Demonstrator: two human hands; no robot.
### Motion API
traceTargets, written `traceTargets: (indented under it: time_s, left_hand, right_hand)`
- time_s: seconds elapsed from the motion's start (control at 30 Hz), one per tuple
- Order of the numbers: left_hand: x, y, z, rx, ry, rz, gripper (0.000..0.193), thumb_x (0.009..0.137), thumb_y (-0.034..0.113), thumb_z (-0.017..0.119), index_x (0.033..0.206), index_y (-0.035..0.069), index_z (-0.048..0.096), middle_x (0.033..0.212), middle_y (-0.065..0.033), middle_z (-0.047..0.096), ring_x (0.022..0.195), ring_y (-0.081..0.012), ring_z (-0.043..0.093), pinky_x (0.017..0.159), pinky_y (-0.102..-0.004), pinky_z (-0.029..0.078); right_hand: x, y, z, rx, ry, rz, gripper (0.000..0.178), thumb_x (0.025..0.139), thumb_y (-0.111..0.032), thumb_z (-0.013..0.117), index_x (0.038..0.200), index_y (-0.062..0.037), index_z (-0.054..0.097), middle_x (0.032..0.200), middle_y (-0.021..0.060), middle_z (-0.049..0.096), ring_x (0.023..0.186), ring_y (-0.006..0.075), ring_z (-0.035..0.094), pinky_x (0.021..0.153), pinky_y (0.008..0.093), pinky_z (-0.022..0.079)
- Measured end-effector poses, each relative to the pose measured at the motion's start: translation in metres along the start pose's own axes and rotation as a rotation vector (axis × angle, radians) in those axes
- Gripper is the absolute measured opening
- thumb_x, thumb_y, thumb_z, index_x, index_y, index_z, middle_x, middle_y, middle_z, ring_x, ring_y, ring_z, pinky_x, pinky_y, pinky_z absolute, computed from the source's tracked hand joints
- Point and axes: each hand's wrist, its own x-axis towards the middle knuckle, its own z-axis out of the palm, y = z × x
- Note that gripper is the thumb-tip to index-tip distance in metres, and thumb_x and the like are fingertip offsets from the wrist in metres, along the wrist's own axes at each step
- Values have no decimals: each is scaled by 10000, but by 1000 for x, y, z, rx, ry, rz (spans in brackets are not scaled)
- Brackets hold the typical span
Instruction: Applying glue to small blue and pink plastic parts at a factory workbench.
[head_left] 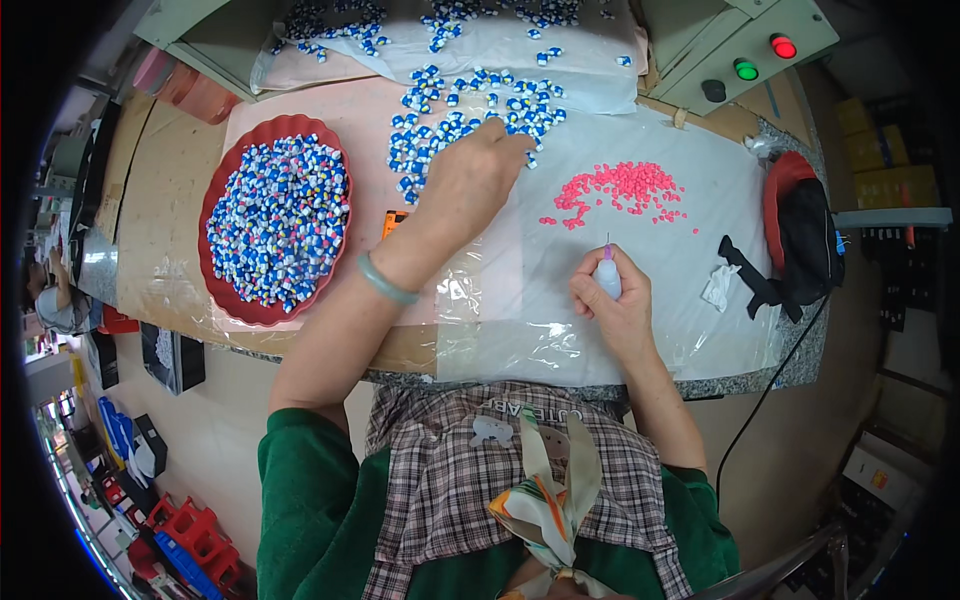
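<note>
My left hand (472, 180), with a pale bangle (386, 280) at its wrist, reaches over the blue-and-white small pieces (430, 140) spread on the table. Its fingers are bent down and drawn together at the right part of the spread; whatever they hold is hidden. My right hand (625, 300) is wrapped round a small translucent squeeze bottle (607, 278) with a purple needle tip pointing away from me. Just beyond the tip lies a loose heap of small pink pieces (632, 182) on the white sheet (560, 290).
A red scalloped tray (345, 205) heaped with blue-and-white pieces stands at left. Beyond is an open machine (740, 55) with lit buttons, more pieces on its sheet. An orange object (394, 222) lies under my left forearm. At right are a crumpled tissue (719, 287) and black cloth (805, 240).
</note>
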Motion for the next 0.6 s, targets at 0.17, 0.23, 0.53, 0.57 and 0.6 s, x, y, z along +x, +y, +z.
traceTargets:
  time_s: [0.17,0.23,0.53,0.57,0.6]
  left_hand:
    - [12,-2,6,283,-177,211,85,754,28,602,838,16,605,828,-134,584,762,-277,652,641,-368,529]
    - [13,-2,4,299,-181,216,80,763,33,612,835,11,586,832,-138,582,769,-283,651,641,-371,527]
    - [-16,11,-17,-352,-151,-36,163,883,114,646,972,6,563,785,-106,584,659,-196,583,539,-304,442]
    - [-22,15,-22,-774,-280,-370,133,915,118,619,998,22,581,857,-90,619,630,-131,511,533,-256,396]
    - [-28,20,-26,-1191,-404,-713,114,946,121,592,1024,38,599,928,-73,653,600,-67,438,528,-209,350]
  right_hand:
    - [-1,2,-3,-25,10,-4,102,892,-45,642,896,-40,540,698,-4,560,575,52,518,489,195,392]
    - [-1,2,-3,-35,5,-9,103,888,-42,643,897,-43,540,701,-4,558,574,52,516,491,195,392]
    - [-4,-5,-14,196,20,20,139,889,-74,567,1009,-83,498,819,30,551,577,63,478,475,189,322]
    - [-5,-6,-15,245,24,23,141,895,-102,553,1020,-87,490,857,41,557,581,67,477,472,188,307]
    - [-5,-6,-17,244,24,26,141,895,-102,553,1020,-87,490,857,41,557,581,67,477,472,188,307]
